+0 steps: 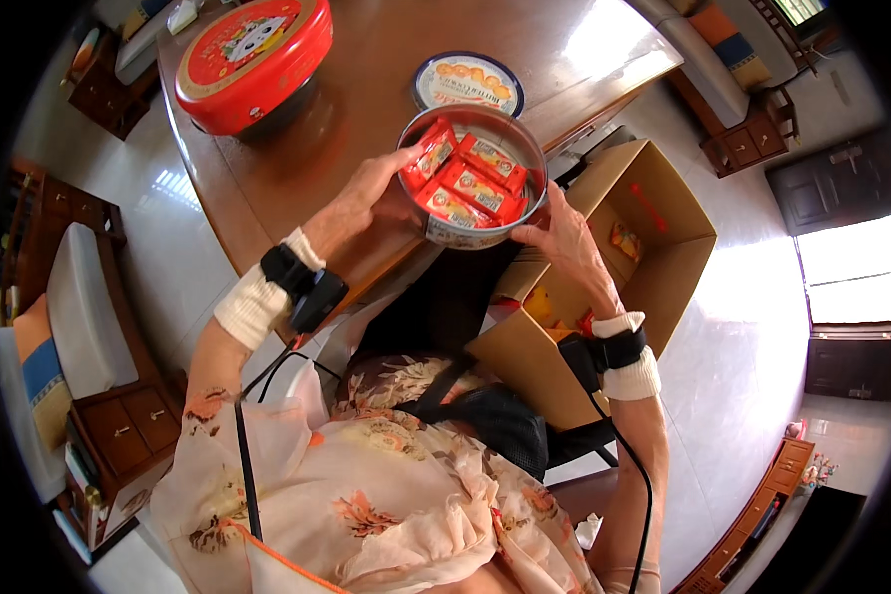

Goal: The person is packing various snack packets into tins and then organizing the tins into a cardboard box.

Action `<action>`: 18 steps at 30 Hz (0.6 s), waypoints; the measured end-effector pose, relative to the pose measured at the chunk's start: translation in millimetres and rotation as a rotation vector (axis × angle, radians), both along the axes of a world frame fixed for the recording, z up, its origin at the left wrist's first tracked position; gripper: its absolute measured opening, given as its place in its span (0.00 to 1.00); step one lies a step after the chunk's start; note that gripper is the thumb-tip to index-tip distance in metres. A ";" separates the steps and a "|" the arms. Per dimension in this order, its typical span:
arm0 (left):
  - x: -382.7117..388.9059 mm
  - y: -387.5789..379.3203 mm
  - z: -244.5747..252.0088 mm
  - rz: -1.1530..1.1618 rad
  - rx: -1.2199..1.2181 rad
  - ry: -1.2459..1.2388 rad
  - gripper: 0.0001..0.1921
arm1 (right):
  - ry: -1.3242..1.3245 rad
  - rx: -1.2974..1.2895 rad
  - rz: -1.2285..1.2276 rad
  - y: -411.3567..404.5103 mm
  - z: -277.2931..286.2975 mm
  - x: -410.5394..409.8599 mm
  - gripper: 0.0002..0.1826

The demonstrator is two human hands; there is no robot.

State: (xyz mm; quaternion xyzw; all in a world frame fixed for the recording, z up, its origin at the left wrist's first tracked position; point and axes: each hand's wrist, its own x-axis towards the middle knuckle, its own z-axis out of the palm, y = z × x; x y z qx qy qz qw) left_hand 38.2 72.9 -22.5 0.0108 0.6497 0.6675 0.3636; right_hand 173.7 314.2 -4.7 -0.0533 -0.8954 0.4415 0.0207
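Note:
Between my two hands is a round metal cookie tin (pixel 460 236), tilted so that its inside faces me. Several red wrapped snack packets (pixel 475 189) lie in it. My left hand (pixel 364 194) grips the tin's left side, with the thumb over the rim by one packet. On the right side, my right hand (pixel 570 241) holds the wall near the rim. Just behind the tin, its round blue-edged lid (pixel 469 80), printed with butter cookies, lies flat on the wooden table (pixel 371 96). The fingers under the tin are partly hidden.
A large red oval tin (pixel 256 63) stands at the table's far left. To the right, an open cardboard box (pixel 676 275) holds a few small packets (pixel 625 241) and a red stick-like item (pixel 649 208). Wooden seats with cushions (pixel 89 312) stand beyond the table.

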 end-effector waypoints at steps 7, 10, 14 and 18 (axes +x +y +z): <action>-48.0 11.5 -7.3 -0.020 -0.270 0.337 0.33 | 0.003 -0.024 -0.067 -4.6 -18.1 -25.2 0.35; -69.5 8.1 -16.0 -0.070 -0.527 0.796 0.35 | 0.127 0.019 -0.077 -11.8 -25.6 -29.1 0.35; -64.2 34.4 6.9 0.157 -0.549 1.302 0.28 | 0.019 0.090 -0.080 7.8 -18.9 -20.7 0.32; -18.2 89.1 44.5 0.060 -0.096 1.493 0.21 | 0.041 0.029 -0.244 57.1 20.2 6.3 0.18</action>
